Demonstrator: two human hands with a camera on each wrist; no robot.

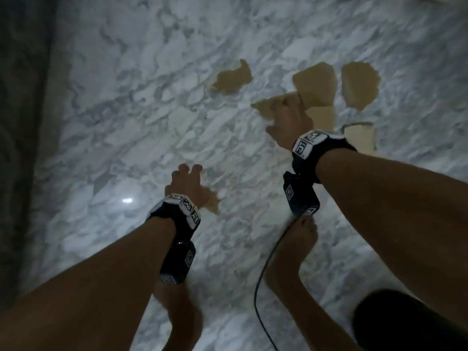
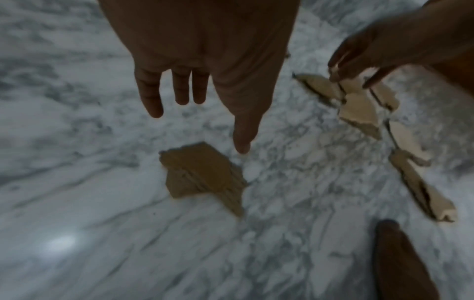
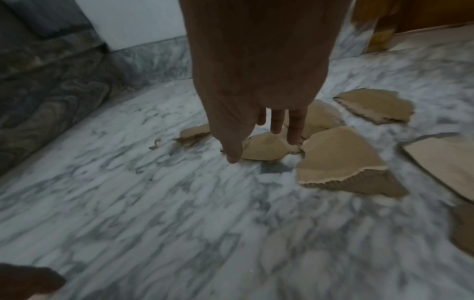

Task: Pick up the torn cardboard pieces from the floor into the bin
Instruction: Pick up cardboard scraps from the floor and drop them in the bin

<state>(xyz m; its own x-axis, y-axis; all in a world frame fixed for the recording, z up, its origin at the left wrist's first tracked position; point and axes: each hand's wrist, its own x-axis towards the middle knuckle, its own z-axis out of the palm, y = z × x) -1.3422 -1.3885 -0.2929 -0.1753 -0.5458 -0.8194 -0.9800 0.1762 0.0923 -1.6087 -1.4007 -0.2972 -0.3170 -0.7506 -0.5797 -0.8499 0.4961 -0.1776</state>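
Head view shows both hands reaching down to the marble floor (image 1: 126, 135). On the left, the left hand (image 1: 186, 182) hangs over one lone scrap (image 2: 205, 174), its fingers (image 2: 148, 95) straight and a little spread, holding nothing and, in the left wrist view, not yet touching the scrap. To the right, the right hand (image 1: 287, 120) comes down on a scrap (image 3: 266, 147) in the cluster (image 1: 316, 97), fingers (image 3: 295, 130) straight and apart, tips at or just above the card; I cannot tell if they touch.

To do this step well, I would slide a fingertip under a torn, lifted edge, since flat card on smooth marble gives little to pinch, then take the top scrap before those it overlaps.

Counting in the head view: one scrap under the left hand, one alone farther out (image 1: 231, 78), and about five in the cluster, so roughly seven. No bin shows in any view.
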